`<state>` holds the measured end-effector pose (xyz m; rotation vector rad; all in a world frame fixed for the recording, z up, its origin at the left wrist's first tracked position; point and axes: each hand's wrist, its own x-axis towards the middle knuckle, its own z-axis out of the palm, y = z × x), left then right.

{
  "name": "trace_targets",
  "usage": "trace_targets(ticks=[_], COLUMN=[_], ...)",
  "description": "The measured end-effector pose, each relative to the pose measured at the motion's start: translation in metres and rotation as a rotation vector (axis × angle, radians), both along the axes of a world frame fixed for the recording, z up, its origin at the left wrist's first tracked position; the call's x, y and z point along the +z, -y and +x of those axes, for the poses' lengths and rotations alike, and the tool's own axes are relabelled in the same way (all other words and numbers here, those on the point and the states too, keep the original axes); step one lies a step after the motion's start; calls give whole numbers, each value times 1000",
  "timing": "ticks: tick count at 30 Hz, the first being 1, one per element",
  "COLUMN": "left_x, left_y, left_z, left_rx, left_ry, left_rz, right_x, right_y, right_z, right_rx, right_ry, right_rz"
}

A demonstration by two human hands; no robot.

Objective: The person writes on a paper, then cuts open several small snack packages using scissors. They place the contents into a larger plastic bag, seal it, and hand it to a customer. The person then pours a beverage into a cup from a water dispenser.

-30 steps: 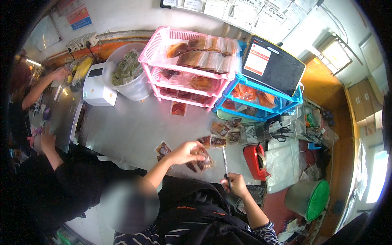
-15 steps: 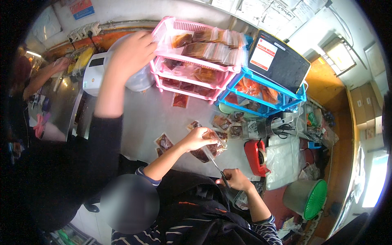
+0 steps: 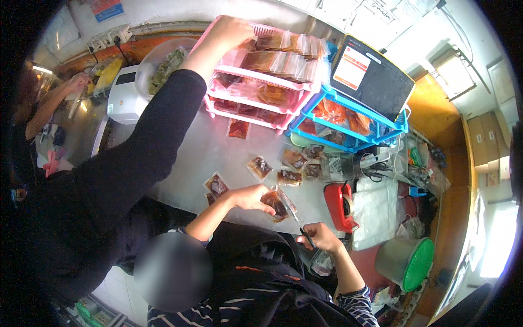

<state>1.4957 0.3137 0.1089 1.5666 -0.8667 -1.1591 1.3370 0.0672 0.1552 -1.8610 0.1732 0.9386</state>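
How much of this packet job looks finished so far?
Looks done: the pink baskets and the blue basket already hold many filled clear pouches.
In hand: the person's left hand reaches to the top pink basket, and a co-worker below holds one pouch and scissors.
Left: several loose pouches lie on the table, outside any basket.

I count two stacked basket racks on my table (image 3: 218, 158): one pink rack (image 3: 261, 82) and one blue rack (image 3: 348, 128), each filled with sealed pouches too crowded to number. About seven loose pouches lie on the steel, among them one by itself (image 3: 238, 129) below the pink rack. One more pouch (image 3: 277, 203) is in my left hand (image 3: 251, 197). I see one red tape dispenser (image 3: 339, 207), one green-lidded bucket (image 3: 406, 262), one tablet (image 3: 370, 76), and one white scale (image 3: 124, 101).
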Motion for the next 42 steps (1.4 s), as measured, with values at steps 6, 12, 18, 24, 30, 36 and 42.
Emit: trace_targets(ticks=[6, 12, 18, 24, 30, 36, 42], left_x=[7, 0, 7, -11, -21, -107, -114], left_y=[4, 3, 9, 7, -6, -95, -137], left_z=[2, 1, -3, -1, 0, -18, -16], left_rx=[-48, -43, -137, -125, -128, 326, 511], left_ry=[53, 76, -27, 7, 15, 386, 801], left_rz=[-50, -72, -52, -111, 91, 368, 690], right_x=[-3, -3, -17, -20, -51, -121, -169], right_y=[-3, -5, -15, -24, -15, 34, 62], right_z=[2, 1, 8, 9, -5, -26, -32], right_rx=[-24, -19, -84, -91, -317, -353, -73], right_ry=[40, 21, 11, 71, 61, 268, 227], right_rz=[18, 55, 199, 59, -9, -615, -1139])
